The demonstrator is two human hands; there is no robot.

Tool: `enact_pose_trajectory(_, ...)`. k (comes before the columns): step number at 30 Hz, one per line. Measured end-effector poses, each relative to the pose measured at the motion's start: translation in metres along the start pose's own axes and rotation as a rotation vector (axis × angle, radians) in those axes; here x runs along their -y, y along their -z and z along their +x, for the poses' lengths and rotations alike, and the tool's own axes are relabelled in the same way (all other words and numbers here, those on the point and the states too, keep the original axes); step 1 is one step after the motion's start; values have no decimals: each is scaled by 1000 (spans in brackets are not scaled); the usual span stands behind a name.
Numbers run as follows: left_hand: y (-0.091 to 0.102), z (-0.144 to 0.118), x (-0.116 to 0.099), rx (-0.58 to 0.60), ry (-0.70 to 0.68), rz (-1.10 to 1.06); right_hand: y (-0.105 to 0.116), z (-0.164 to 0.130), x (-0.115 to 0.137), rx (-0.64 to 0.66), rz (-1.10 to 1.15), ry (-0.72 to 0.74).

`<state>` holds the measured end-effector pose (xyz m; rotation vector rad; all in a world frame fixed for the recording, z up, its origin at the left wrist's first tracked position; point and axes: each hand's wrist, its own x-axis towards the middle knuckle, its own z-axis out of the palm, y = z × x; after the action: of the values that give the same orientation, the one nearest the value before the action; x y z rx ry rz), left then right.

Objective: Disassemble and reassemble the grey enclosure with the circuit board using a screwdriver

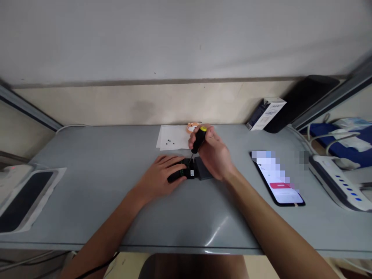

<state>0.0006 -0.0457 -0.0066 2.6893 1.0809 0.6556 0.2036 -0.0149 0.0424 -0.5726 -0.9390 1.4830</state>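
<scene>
A screwdriver (199,140) with a black handle and yellow end is gripped in my right hand (216,153). Its shaft slants down to a small black device (190,173) lying on the table; whether the tip sits in a screw is too small to tell. My left hand (162,174) steadies that device, fingers over its left part and thumb along its near edge. A white label with a letter shows on the device. Joined or close to its right side is a dark grey flat block (202,170), partly hidden under my right hand.
Behind my hands lie white paper sheets (177,135) with several tiny dark screws and an orange animal-shaped item (192,127). To the right are a lit phone (279,182), a power strip (343,184), a box (266,113) and a black cylinder (302,100). A dark-screened device (24,197) lies left.
</scene>
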Motion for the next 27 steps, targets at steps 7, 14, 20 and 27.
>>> enact_pose_trajectory(7,1,0,0,3,-6,9,-4,-3,-1,-36,32,32)
enact_pose_trajectory(14,2,0,-1,17,-10,25,1,2,-8,-56,-25,65)
enact_pose_trajectory(20,2,-1,0,18,-18,41,-1,-1,-7,-67,21,78)
enact_pose_trajectory(27,1,0,0,13,-12,38,-1,-3,-4,-59,26,72)
